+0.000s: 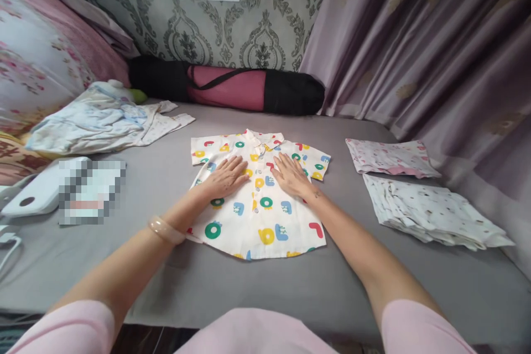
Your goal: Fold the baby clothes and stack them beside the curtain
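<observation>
Small white short-sleeved child's shirt with coloured letter prints (259, 204) lies face-up, spread flat, centre of the grey bed sheet (249, 282). Left hand (226, 176) and right hand (290, 174) both open, palms flat on the chest either side of the button line, gripping nothing. Folded white patterned clothes stack (431, 207) near right; loose pale garment heap (103, 121) far left. Risk: uneven pressing could bunch the thin cloth or skew the collar.

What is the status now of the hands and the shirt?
Left hand and right hand open, flat on printed shirt. Shirt spread face-up on grey sheet. Folded clothes lie apart at right.
</observation>
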The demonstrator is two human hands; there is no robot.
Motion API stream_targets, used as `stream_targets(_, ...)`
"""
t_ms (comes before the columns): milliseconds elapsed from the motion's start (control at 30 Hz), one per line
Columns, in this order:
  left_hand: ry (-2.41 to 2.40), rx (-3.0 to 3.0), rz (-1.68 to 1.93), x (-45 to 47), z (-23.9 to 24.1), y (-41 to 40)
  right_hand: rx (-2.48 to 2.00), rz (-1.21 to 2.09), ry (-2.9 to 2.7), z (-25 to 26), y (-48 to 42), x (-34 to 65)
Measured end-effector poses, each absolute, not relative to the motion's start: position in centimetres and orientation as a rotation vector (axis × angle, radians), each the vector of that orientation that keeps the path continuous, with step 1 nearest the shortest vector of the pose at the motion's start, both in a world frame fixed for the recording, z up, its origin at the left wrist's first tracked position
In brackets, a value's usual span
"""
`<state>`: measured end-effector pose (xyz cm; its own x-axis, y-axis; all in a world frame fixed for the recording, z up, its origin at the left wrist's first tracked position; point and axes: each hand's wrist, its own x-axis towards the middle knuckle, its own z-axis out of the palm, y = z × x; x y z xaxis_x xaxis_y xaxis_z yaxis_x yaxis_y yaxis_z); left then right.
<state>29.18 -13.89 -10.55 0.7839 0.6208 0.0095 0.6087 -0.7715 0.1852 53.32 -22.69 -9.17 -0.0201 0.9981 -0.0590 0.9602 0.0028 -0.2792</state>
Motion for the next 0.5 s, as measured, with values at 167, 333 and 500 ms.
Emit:
stream_targets(167, 1.001, 2.784, -0.01, 24.9, -9.7, -16.2, -1.978, 0.376, -2.31, -8.4, -27.9, 52.2)
stream_targets(333, 0.993, 2.75, -0.004, 21.0, -9.2, -18.9, -1.847, 0.471, -2.447, -7.4, -33.0, 51.0)
stream_targets(500, 0.976, 2.724, -0.058, 17.2, -9.8, -20.3, -1.717, 0.439, -2.506, -6.9, -37.4, 49.4)
